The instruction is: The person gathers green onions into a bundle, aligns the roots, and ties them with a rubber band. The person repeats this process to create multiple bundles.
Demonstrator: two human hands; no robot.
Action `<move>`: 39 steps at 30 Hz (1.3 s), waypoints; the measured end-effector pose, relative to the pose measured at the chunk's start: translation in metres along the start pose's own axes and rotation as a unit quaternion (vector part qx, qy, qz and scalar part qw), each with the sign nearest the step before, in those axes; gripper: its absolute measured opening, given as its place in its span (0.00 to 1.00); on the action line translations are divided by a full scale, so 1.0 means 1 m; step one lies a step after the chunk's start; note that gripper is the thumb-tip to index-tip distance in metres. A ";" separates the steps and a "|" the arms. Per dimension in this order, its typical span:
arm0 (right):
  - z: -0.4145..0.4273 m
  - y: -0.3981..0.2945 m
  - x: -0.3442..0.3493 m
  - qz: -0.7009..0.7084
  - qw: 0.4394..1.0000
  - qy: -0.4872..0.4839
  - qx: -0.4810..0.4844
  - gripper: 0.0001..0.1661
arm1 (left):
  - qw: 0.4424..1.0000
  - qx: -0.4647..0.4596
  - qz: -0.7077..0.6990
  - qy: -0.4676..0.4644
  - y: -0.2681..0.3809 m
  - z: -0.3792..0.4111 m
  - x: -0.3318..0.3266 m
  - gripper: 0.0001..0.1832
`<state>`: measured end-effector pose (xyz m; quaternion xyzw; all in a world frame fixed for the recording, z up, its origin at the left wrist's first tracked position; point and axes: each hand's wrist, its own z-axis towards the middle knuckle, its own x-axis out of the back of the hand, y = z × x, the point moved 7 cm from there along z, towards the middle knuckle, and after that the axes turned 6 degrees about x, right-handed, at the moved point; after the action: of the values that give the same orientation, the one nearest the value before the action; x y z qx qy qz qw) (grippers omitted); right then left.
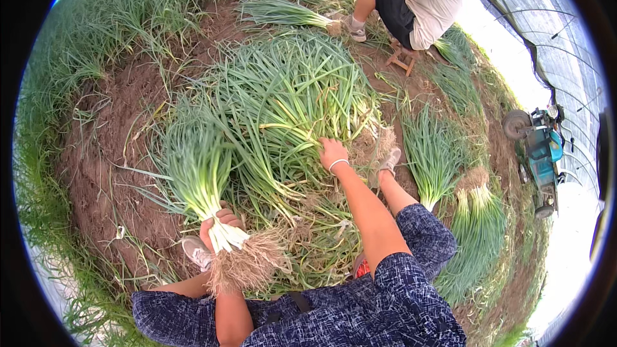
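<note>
My left hand (222,224) grips a bunch of scallions (212,188) around its white stalks. The bunch is tilted, with green leaves pointing up and away and a brown root mass (246,262) hanging toward me. My right hand (333,153), a white band on its wrist, touches the leaves at the near side of a large scallion pile (289,86). Its fingertips are partly hidden among the leaves, so I cannot tell whether they hold any. The pile's roots (371,144) lie at its right side. Loose leaf trimmings (323,250) cover the ground between my feet.
Sorted scallion bundles (434,154) (477,231) lie to my right. Another bundle (289,12) rests near a person (409,5) seated on a low wooden stool (401,60). A teal three-wheeled cart (544,154) stands at far right, beside plastic greenhouse sheeting (559,33). Growing plants (106,24) border the left.
</note>
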<state>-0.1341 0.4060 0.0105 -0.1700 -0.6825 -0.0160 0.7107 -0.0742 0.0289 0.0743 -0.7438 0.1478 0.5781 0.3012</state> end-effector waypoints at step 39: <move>-0.090 -0.077 0.019 0.430 0.858 0.266 -0.094 0.10 | 0.981 0.004 0.137 0.136 0.010 0.006 0.068 0.19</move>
<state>-0.0653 0.3135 0.0452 -0.5017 -0.3220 0.1826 0.7819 -0.0646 0.0333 0.0056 -0.7873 0.2900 0.5063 0.1992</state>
